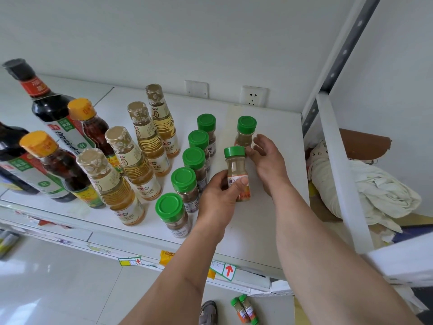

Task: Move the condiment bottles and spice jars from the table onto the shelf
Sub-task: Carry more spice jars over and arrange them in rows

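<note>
Jar gripped by left hand, seemingly.

Single head-worn wide-angle view, close, looking forward and steeply down over white metal shelf, pale wall behind, tiled floor below.

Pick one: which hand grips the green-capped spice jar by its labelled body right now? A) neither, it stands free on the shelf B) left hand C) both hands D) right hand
B. The left hand has fingers and thumb wrapped round the spice jar at its label, while the right hand is open beside the cap.
</note>
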